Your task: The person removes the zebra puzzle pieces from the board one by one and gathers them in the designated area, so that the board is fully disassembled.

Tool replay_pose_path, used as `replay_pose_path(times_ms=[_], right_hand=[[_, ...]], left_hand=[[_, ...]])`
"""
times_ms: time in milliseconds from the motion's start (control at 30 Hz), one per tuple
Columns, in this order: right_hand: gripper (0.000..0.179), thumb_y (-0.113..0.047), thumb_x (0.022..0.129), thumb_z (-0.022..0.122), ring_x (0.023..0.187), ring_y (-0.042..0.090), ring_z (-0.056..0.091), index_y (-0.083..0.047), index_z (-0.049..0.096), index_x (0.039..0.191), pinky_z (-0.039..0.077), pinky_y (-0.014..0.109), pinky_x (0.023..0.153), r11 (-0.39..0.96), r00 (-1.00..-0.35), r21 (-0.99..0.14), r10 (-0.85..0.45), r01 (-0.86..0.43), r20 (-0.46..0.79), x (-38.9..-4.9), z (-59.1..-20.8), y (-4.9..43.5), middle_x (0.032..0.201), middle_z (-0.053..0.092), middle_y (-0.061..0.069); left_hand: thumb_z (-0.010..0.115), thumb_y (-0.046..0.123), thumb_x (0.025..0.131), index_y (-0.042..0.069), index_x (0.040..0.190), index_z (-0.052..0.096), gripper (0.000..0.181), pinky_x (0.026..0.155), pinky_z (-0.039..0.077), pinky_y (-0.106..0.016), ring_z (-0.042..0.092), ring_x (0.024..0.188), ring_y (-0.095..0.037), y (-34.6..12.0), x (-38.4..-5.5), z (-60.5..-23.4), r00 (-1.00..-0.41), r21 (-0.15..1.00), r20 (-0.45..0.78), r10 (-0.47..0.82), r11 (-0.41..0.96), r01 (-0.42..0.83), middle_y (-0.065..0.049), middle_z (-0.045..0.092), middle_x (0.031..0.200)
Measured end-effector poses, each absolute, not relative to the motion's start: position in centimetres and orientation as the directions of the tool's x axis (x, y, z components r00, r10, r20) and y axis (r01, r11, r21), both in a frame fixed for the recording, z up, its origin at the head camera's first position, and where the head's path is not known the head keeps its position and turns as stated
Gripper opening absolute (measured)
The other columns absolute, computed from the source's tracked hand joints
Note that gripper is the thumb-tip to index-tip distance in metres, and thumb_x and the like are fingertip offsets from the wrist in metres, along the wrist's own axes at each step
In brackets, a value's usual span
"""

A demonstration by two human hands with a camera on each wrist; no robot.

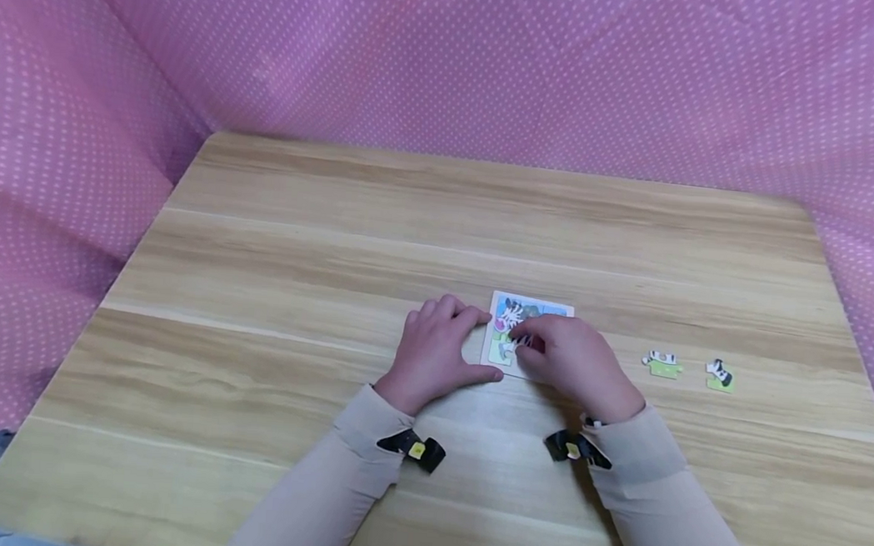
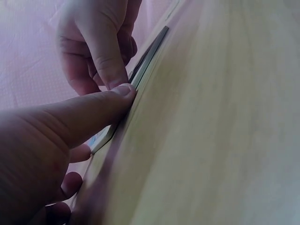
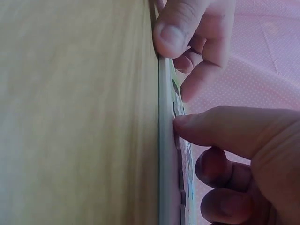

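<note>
A small zebra jigsaw puzzle board [image 1: 486,353] with a pale border lies right of the table's middle, partly filled with pieces. My left hand [image 1: 432,354] spreads thumb and index finger along its left and near edges, both fairly straight and touching it. Over the board, my right hand [image 1: 580,359] has thumb and index finger curled in a pinch at a puzzle piece [image 1: 525,340], mostly hidden by the fingers. In the right wrist view the right thumb [image 3: 201,126] touches the side of the piece layer. The left thumb [image 2: 93,110] meets the board's edge in the left wrist view.
Two loose puzzle pieces lie right of the board: a striped one with green [image 1: 662,368] and a zebra-head one [image 1: 719,375]. They rest on a wood-grain table [image 1: 334,242]. Pink dotted cloth [image 1: 450,65] hangs behind and at both sides.
</note>
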State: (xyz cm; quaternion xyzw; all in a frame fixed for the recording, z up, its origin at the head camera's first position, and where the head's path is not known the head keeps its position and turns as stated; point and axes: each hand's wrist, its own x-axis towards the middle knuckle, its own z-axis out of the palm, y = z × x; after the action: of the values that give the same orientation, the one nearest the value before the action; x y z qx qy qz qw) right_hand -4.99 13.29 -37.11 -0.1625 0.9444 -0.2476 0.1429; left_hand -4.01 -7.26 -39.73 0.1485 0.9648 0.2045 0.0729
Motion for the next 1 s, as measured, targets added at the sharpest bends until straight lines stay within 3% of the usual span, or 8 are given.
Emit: replay_pose_path(times_ms=[500, 1000], right_hand=[[0.026, -0.025, 0.093, 0.070, 0.074, 0.018, 0.055, -0.014, 0.074, 0.116, 0.047, 0.034, 0.069, 0.828, -0.932, -0.521, -0.329, -0.207, -0.151, -4.6, -37.3, 14.4, 0.086, 0.066, -0.002], [0.028, -0.024, 0.096, 0.068, 0.071, 0.020, 0.053, -0.010, 0.069, 0.119, 0.045, 0.034, 0.063, 0.833, -0.973, -0.539, -0.210, -0.125, -0.099, -3.0, -37.2, 21.6, 0.081, 0.062, 0.000]], left_hand=[[0.076, 0.070, 0.072, 0.023, 0.132, 0.061, 0.077, 0.083, 0.034, -0.036, 0.044, 0.099, -0.017, -7.1, -3.9, -40.2, -0.955, 0.392, -0.019, 0.297, 0.881, 0.266, 0.003, 0.053, 0.115], [0.079, 0.066, 0.072, 0.023, 0.134, 0.060, 0.078, 0.086, 0.034, -0.037, 0.044, 0.101, -0.018, -7.2, -3.9, -39.9, -0.954, 0.410, -0.052, 0.295, 0.878, 0.249, 0.002, 0.054, 0.118]])
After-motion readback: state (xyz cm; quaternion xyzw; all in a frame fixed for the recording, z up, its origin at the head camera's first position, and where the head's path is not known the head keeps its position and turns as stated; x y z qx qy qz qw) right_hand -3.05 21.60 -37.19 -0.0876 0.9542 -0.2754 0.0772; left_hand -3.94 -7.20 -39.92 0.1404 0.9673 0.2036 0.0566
